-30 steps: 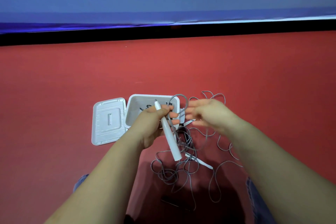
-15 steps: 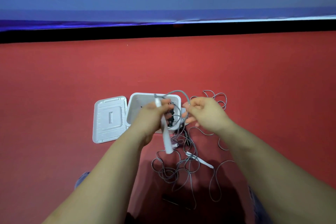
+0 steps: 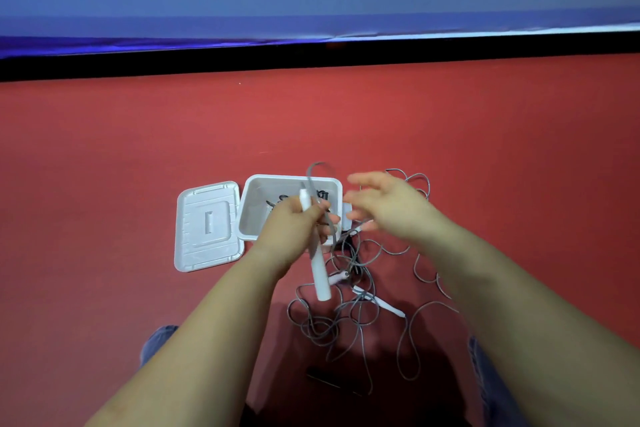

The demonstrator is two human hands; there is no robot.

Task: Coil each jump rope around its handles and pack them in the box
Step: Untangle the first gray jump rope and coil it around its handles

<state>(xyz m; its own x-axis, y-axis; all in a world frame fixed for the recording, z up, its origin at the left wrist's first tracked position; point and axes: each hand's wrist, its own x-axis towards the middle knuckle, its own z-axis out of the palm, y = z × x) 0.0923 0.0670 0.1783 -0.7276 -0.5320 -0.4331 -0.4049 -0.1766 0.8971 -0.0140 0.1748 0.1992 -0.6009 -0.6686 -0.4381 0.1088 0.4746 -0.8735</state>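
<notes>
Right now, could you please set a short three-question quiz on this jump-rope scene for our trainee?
1. True or false: the lid lies beside the box, not on it.
2. Which hand grips the white handle? A left, B right.
3. Fill in: most of the grey rope lies loose on the red ____.

Key: 1 true. 2 A: the left hand is closed on it; the right hand is open and blurred. 3 floor.
</notes>
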